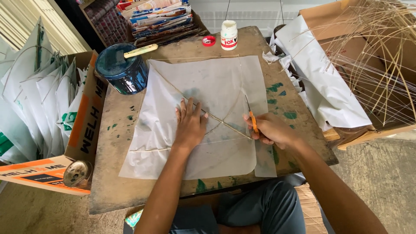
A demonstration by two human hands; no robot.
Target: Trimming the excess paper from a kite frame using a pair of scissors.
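A sheet of thin white paper [208, 82] lies spread on a worn wooden table [117, 147], with a frame of thin bamboo sticks [173, 89] laid across it. My left hand [190, 125] presses flat on the paper where the sticks cross. My right hand [272, 130] grips orange-handled scissors [251, 116], their blades pointing away from me along the paper's right part.
A dark blue tin [121, 71] with a brush handle stands at the table's back left. A white glue bottle [229, 34] and its red cap [208, 40] sit at the back. Cardboard boxes flank the table: finished paper kites [39, 95] left, bamboo frames [381, 56] right.
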